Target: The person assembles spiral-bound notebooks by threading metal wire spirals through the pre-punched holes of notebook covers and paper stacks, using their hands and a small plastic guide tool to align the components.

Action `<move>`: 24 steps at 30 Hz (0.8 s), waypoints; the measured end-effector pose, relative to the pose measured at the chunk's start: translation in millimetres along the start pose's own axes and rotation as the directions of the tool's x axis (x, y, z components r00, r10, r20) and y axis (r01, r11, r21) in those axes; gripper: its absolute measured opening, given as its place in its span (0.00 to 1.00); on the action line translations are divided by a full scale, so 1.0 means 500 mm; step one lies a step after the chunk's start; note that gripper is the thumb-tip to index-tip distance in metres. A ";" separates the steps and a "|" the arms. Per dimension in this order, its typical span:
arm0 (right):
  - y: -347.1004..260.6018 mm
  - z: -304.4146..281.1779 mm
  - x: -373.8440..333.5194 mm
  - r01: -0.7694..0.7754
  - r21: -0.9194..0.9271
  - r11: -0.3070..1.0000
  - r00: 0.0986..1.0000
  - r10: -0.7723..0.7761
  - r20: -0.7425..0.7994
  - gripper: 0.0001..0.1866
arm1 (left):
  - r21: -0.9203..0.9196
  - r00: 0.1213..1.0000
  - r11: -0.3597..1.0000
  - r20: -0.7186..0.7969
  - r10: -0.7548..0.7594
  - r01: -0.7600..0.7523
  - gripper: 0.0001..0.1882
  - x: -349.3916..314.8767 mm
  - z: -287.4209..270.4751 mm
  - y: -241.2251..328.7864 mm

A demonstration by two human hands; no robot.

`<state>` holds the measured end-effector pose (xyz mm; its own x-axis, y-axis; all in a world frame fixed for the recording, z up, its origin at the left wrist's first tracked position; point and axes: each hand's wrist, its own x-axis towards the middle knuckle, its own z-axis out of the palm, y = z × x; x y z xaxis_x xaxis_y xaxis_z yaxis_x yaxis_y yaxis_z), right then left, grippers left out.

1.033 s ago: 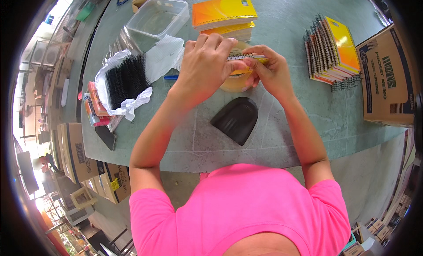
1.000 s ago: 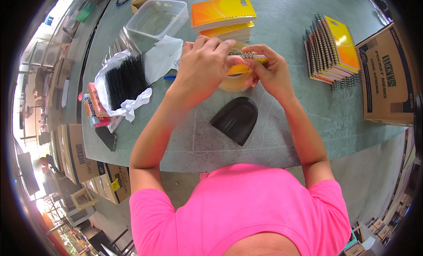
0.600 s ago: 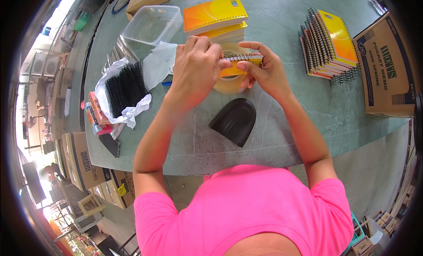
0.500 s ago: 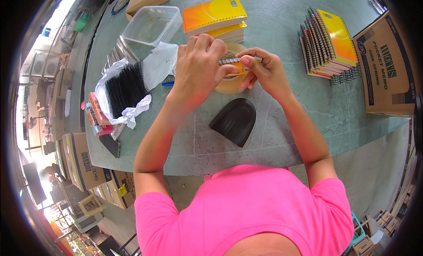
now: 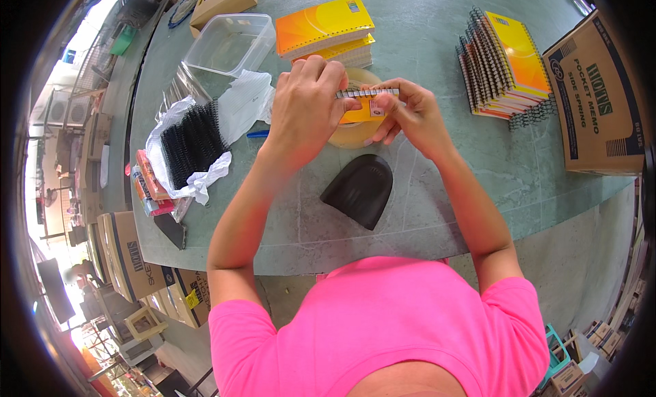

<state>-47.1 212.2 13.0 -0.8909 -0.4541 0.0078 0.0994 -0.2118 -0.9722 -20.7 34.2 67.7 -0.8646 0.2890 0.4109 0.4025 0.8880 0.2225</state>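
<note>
In front of me both hands hold a small memo notebook (image 5: 354, 115) with an orange cover, its punched, wire-lined edge facing up. My left hand (image 5: 305, 110) is closed at the left end of that edge, thumb against the cover and fingers bent over the top. With thumb and fingers, my right hand (image 5: 411, 117) grips the right end. Whatever else the left fingertips may pinch is hidden. Under the notebook lies an amber tape roll (image 5: 347, 138), partly covered. Nearer to me sits a black dome-shaped piece (image 5: 361, 191).
Yellow-orange notebooks (image 5: 324, 26) are stacked beyond my hands. At right, spiral-bound notebooks (image 5: 516, 52) stand beside a cardboard box (image 5: 598, 100). On the left are black spiral coils (image 5: 193, 144) in white paper, a clear plastic tub (image 5: 229, 45) and a blue pen (image 5: 257, 134).
The notebook has turned slightly, so more of its cover and punched edge shows. My right fingers have shifted toward its right end; the left hand stays nearly in place.
</note>
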 end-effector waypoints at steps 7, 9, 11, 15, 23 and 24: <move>-0.005 -0.025 -0.001 -0.046 -0.072 0.996 0.998 0.044 -0.036 0.11 | -0.070 1.000 0.997 0.010 0.022 -0.021 0.14 0.007 0.012 -0.002; 0.008 -0.033 0.005 -0.074 -0.123 0.990 0.997 0.068 -0.047 0.10 | -0.101 1.000 0.995 0.009 0.028 -0.026 0.14 0.012 0.017 0.006; 0.016 -0.038 0.008 -0.050 -0.152 0.987 0.998 0.044 -0.044 0.10 | -0.133 0.997 0.989 0.028 0.074 -0.070 0.13 0.019 0.030 0.005; 0.012 -0.035 0.006 -0.034 -0.130 0.991 0.998 0.028 -0.054 0.08 | -0.272 0.995 0.961 0.079 0.066 -0.043 0.12 0.034 0.035 0.012; 0.005 -0.037 0.004 -0.052 -0.198 0.979 0.998 0.043 -0.051 0.09 | -0.368 0.991 0.926 0.064 0.117 -0.085 0.13 0.051 0.056 0.025; 0.003 -0.036 0.004 -0.050 -0.201 0.978 0.998 0.041 -0.049 0.08 | -0.372 0.990 0.924 0.075 0.123 -0.087 0.12 0.051 0.055 0.026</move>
<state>-56.6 226.7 7.3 -0.9066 -0.4197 -0.0431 0.0525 -0.0107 -0.9986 -45.8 62.9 56.7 -0.8285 0.4224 0.3677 0.5591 0.6623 0.4988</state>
